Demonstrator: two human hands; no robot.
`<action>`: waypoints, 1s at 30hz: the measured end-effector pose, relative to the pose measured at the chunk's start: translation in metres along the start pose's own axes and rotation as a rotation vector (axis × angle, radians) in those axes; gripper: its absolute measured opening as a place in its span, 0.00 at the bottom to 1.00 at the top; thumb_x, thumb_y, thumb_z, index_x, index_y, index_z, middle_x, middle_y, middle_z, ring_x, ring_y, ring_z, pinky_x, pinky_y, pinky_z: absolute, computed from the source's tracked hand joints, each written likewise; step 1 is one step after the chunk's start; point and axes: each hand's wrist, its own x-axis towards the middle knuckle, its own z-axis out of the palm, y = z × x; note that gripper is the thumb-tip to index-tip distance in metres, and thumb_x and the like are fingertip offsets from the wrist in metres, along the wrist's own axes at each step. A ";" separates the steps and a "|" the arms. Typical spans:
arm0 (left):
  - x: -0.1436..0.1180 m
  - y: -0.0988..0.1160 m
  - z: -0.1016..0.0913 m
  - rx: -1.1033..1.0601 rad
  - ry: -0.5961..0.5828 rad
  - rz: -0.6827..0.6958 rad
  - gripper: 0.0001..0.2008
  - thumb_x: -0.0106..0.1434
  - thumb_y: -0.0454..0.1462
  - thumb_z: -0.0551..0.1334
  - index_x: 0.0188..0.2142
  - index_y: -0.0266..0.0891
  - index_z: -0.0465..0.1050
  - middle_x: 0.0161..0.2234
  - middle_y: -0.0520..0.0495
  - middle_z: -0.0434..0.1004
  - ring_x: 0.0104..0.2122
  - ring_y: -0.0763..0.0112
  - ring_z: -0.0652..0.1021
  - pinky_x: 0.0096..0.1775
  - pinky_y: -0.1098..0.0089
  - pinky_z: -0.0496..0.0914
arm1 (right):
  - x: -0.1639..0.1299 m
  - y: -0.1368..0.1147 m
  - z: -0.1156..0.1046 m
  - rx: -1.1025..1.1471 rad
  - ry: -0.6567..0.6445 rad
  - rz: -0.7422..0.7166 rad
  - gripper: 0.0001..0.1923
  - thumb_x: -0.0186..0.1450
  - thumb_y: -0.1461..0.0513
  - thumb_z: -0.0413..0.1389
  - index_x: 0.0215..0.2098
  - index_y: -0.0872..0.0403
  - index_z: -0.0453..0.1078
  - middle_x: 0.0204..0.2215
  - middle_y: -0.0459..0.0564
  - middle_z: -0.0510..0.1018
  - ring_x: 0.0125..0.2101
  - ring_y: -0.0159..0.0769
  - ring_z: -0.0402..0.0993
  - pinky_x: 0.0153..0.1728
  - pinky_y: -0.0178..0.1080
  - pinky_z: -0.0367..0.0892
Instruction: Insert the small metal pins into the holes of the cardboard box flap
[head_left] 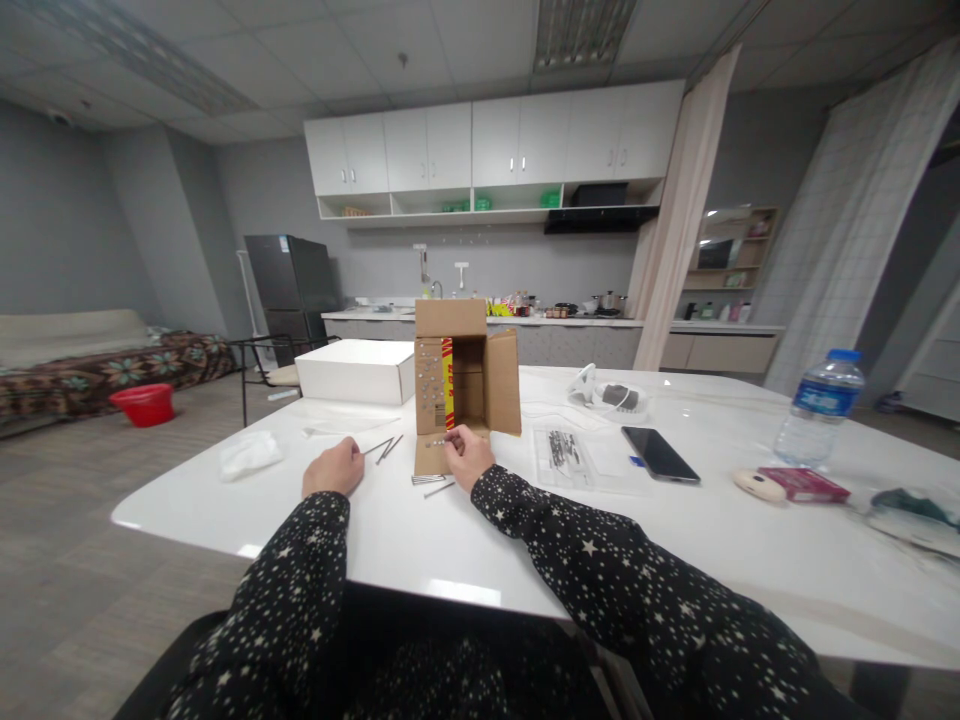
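My left hand (334, 468) is closed, with a thin grey nail (377, 446) sticking out from its fingertips to the right. Beside it on the white table lie more long nails (388, 452). An open cardboard box (431, 385) stands upright on its side, its opening facing me and its flaps spread. Small shiny dots run over its left flap. My right hand (469, 457) pinches at the box's lower flap (430, 458); whatever is between its fingertips is too small to make out. Several loose nails (427, 480) lie just in front of that flap.
A white box (352, 370) stands behind to the left, a crumpled plastic bag (250, 453) nearer. To the right are a clear case of small hardware (564, 455), a phone (660, 455), a water bottle (821, 410) and a dark red packet (811, 486). White cables lie behind.
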 end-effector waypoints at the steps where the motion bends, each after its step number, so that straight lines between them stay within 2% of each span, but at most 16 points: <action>1: 0.000 0.000 0.000 -0.002 0.000 0.000 0.16 0.58 0.41 0.47 0.40 0.42 0.70 0.37 0.39 0.76 0.36 0.58 0.76 0.34 0.64 0.66 | -0.001 -0.001 0.000 -0.018 -0.018 -0.017 0.06 0.57 0.62 0.50 0.32 0.51 0.68 0.21 0.42 0.73 0.23 0.31 0.67 0.26 0.34 0.62; 5: 0.000 0.001 -0.001 0.000 -0.002 -0.002 0.16 0.58 0.40 0.48 0.40 0.42 0.70 0.37 0.39 0.77 0.36 0.58 0.76 0.34 0.64 0.66 | -0.009 -0.010 -0.004 -0.119 -0.145 -0.148 0.06 0.57 0.63 0.50 0.33 0.50 0.68 0.21 0.42 0.72 0.23 0.31 0.66 0.25 0.32 0.58; 11: 0.000 0.001 0.000 0.007 0.006 0.004 0.16 0.58 0.40 0.48 0.39 0.41 0.70 0.37 0.38 0.77 0.36 0.57 0.76 0.34 0.64 0.66 | -0.018 -0.020 -0.008 -0.167 -0.367 -0.455 0.06 0.53 0.65 0.52 0.30 0.52 0.67 0.26 0.44 0.71 0.26 0.30 0.64 0.28 0.32 0.56; 21: -0.001 0.002 -0.002 0.007 -0.003 0.003 0.16 0.58 0.40 0.47 0.39 0.42 0.69 0.38 0.39 0.76 0.36 0.57 0.76 0.34 0.64 0.66 | -0.014 -0.017 -0.005 -0.313 -0.476 -0.525 0.00 0.51 0.65 0.53 0.23 0.54 0.64 0.25 0.45 0.69 0.27 0.32 0.63 0.30 0.35 0.55; 30: 0.001 0.001 0.000 -0.001 0.002 -0.002 0.16 0.58 0.40 0.47 0.39 0.42 0.70 0.37 0.39 0.77 0.36 0.58 0.76 0.34 0.64 0.66 | -0.011 -0.016 -0.003 -0.413 -0.499 -0.616 0.04 0.56 0.64 0.50 0.25 0.54 0.65 0.26 0.46 0.69 0.29 0.34 0.64 0.31 0.37 0.54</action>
